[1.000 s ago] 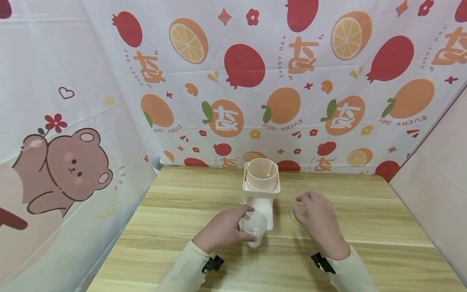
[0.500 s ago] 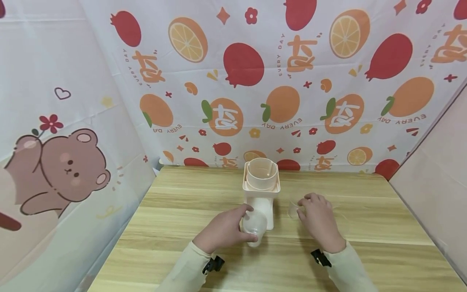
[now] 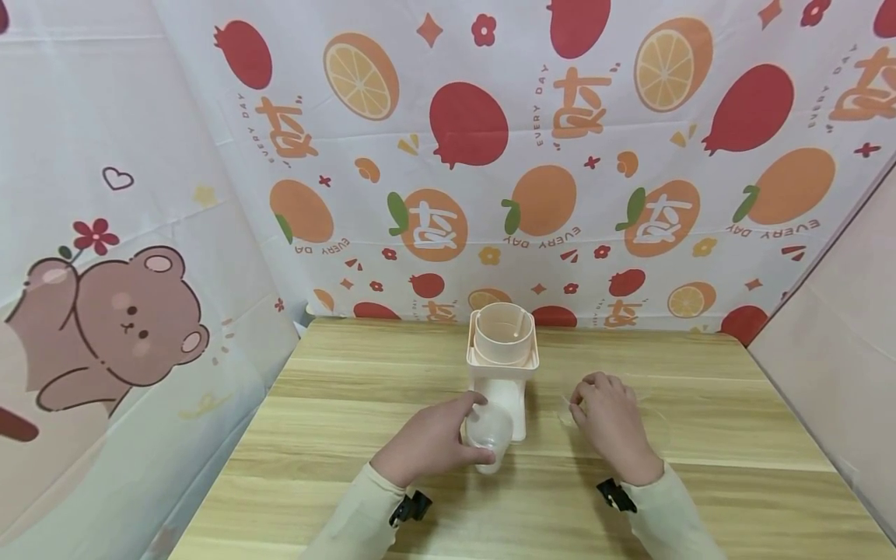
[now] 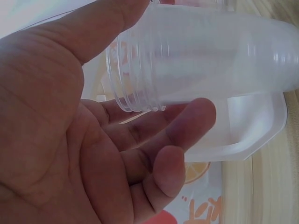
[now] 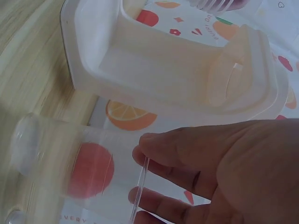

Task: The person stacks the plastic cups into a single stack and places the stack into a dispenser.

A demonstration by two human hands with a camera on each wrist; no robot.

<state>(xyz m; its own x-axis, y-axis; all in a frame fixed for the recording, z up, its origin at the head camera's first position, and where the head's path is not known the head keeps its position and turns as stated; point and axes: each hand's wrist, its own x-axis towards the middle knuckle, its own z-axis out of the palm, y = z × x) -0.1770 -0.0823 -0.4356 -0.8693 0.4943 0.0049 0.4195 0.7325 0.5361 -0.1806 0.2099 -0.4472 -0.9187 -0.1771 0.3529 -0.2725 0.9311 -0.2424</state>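
My left hand (image 3: 432, 439) grips a stack of clear plastic cups (image 4: 210, 53) by the rim end, its several rims showing close together in the left wrist view. The stack leans toward the foot of a cream-coloured stand (image 3: 502, 373) with a square top and a round, open-topped container. To the right of the stand, my right hand (image 3: 612, 424) pinches the rim of a single clear plastic cup (image 5: 84, 158) between thumb and fingers. That cup stands with its base toward the wooden table, largely covered by the hand in the head view.
Another clear rounded base (image 5: 16, 217) shows at the lower left of the right wrist view. The wooden table (image 3: 336, 389) ends at a fruit-printed cloth (image 3: 406, 155) behind the stand. A bear-printed cloth (image 3: 140, 311) hangs on the left.
My right thumb and fingers have come together on the cup's rim, after being spread apart over it. My left hand with the stack has hardly moved.
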